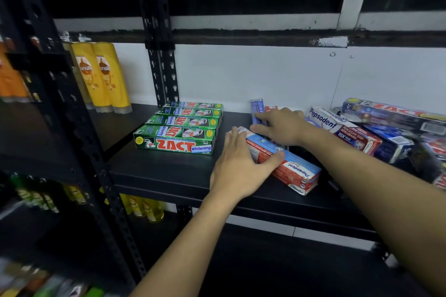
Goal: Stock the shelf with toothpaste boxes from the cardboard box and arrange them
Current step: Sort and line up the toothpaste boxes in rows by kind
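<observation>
Left hand (237,164) grips Pepsodent box (294,169) lying on shelf (169,171), right of four green ZACT boxes (178,130). Right hand (282,128) touches upright blue box (257,109) farther back; grip unclear. Loose box pile (386,132) at far right.

Single head-worn wide-angle view, forward and down, close upon the black shelf (169,171).
</observation>
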Available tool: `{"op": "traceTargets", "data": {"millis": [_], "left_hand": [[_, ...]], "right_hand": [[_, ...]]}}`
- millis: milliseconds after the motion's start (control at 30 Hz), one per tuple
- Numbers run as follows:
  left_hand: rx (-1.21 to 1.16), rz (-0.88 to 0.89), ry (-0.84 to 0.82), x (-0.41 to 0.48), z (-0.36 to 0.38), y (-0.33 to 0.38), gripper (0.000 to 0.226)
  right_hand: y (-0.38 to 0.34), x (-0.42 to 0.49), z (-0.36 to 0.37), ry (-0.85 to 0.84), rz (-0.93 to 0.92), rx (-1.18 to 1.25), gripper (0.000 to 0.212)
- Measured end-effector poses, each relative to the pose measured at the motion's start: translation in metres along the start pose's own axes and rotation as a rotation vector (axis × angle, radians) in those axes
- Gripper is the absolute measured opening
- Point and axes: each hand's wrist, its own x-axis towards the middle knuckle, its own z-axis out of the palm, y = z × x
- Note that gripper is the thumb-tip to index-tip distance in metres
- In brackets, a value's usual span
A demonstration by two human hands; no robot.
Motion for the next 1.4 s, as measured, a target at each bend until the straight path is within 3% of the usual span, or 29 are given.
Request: {"op": "traceTargets", "data": {"millis": [200, 400, 667, 833, 933, 1033, 1200, 1300, 1400], "left_hand": [[0.021, -0.001, -0.003, -0.001, -0.001, 0.001, 0.107], [0.050, -0.008, -0.005, -0.001, -0.001, 0.005, 0.105], [0.054, 0.037, 0.044, -0.004, 0.001, 0.006, 0.088], [0.043, 0.044, 0.102, -0.006, 0.005, 0.011, 0.074], [0.032, 0.080, 0.265, -0.015, 0.015, 0.022, 0.056], [-0.023, 0.139, 0.322, -0.032, 0.029, 0.042, 0.058], [0.128, 0.186, 0.169, -0.047, 0.043, 0.055, 0.101], [0.141, 0.226, 0.170, -0.045, 0.039, 0.042, 0.086], [0.134, 0.293, 0.152, -0.045, 0.030, 0.029, 0.074]], "right_hand": [[0.004, -0.004, -0.015, 0.187, -0.044, 0.397, 0.039], [0.022, -0.028, -0.037, 0.208, 0.162, 1.142, 0.032], [0.065, -0.102, -0.055, 0.348, 0.149, 1.351, 0.025], [0.102, -0.151, -0.048, 0.385, 0.164, 1.238, 0.030], [0.118, -0.171, -0.039, 0.435, 0.182, 0.644, 0.026], [0.124, -0.174, -0.029, 0.417, 0.245, 0.392, 0.027], [0.106, -0.170, -0.035, 0.454, 0.197, 0.253, 0.027], [0.081, -0.167, -0.030, 0.458, 0.026, 0.261, 0.029], [0.066, -0.166, -0.016, 0.271, -0.056, 0.217, 0.039]]}}
